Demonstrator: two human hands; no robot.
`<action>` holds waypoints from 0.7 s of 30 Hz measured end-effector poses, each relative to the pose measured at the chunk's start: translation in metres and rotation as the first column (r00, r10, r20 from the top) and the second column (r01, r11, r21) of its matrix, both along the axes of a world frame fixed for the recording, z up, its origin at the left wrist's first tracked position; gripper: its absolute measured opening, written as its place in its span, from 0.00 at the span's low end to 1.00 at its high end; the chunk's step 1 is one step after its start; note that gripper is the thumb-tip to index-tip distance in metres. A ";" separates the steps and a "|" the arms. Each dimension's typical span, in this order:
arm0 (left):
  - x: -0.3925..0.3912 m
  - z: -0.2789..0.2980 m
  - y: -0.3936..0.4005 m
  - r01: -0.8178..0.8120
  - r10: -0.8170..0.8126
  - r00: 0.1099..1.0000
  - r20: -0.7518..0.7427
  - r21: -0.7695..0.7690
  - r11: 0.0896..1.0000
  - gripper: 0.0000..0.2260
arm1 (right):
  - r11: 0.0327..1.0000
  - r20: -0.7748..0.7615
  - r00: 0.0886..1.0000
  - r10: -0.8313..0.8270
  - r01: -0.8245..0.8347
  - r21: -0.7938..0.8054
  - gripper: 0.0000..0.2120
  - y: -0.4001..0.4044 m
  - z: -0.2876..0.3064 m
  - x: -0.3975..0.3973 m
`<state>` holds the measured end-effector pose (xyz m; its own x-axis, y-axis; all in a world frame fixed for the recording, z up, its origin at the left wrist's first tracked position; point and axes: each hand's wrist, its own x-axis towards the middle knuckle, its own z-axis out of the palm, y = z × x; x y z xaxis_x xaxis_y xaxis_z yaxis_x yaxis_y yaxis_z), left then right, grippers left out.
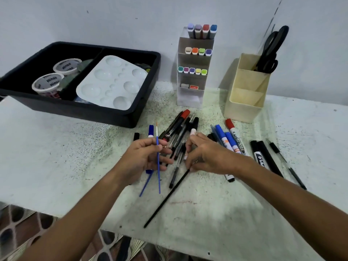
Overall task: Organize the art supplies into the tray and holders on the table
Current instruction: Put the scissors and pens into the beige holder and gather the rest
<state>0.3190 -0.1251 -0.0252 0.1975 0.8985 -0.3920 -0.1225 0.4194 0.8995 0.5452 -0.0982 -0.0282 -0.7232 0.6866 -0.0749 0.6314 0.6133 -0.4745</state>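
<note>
While sorting goes on, brush: thin blue paintbrush, light, stiff, pinch mid-handle.
Left hand: fingers pinching the brush, just left of the pen pile.
Right hand: fingertips pinching a black stick at the pile's near edge.
Holder: beige holder, behind the pile.

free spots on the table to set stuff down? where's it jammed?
Free: the table left of the left hand, below the black tray; also the near edge between the forearms. Crowded: the pen pile and markers before the cream holder.
</note>
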 end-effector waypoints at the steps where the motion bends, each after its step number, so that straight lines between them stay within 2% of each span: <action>1: 0.001 0.001 -0.002 0.004 -0.004 1.000 0.005 -0.006 1.000 0.08 | 0.998 -0.016 1.000 -0.018 0.017 -0.063 0.04 0.001 0.004 0.002; 3: 0.005 0.003 -0.006 0.029 -0.029 1.000 0.013 -0.011 1.000 0.08 | 0.960 -0.061 0.996 -0.069 0.049 -0.275 0.05 0.005 0.020 0.006; 5: 0.010 0.006 -0.008 0.080 -0.080 0.997 -0.010 -0.009 0.997 0.09 | 0.878 -0.154 0.979 -0.136 0.047 -0.476 0.05 0.011 0.036 0.012; 7: 0.016 0.010 -0.009 0.140 -0.141 0.990 -0.022 -0.010 0.990 0.09 | 0.815 -0.285 0.917 -0.277 0.068 -0.575 0.05 0.017 0.046 0.017; 9: 0.023 0.015 -0.011 0.171 -0.170 0.985 0.031 -0.027 0.985 0.09 | 0.785 -0.356 0.842 -0.406 0.121 -0.607 0.07 0.021 0.050 0.015; 12: 0.032 0.017 -0.017 0.100 -0.088 0.985 0.149 -0.077 0.992 0.07 | 0.768 -0.387 0.761 -0.520 0.218 -0.603 0.14 0.025 0.048 0.000; 15: 0.029 0.012 -0.016 -0.015 0.028 0.991 0.130 -0.101 0.995 0.07 | 0.763 -0.474 0.629 -0.616 0.326 -0.558 0.15 0.026 0.040 -0.013; 16: 0.025 0.011 -0.015 -0.056 0.068 0.991 0.112 -0.104 0.993 0.07 | 0.800 -0.476 0.657 -0.585 0.373 -0.470 0.14 0.024 0.037 -0.015; 17: 0.019 0.010 -0.013 -0.099 0.108 0.990 0.092 -0.102 0.990 0.06 | 0.856 -0.426 0.746 -0.511 0.397 -0.332 0.14 0.021 0.032 -0.017; 19: 0.007 0.010 -0.011 -0.161 0.164 0.985 0.046 -0.070 0.985 0.07 | 0.953 -0.162 0.939 -0.302 0.295 -0.066 0.17 0.012 0.018 -0.020; 21: -0.003 0.010 -0.010 -0.186 0.186 0.983 0.006 -0.039 0.982 0.08 | 0.985 0.065 0.985 -0.159 0.154 0.075 0.16 0.004 0.004 -0.018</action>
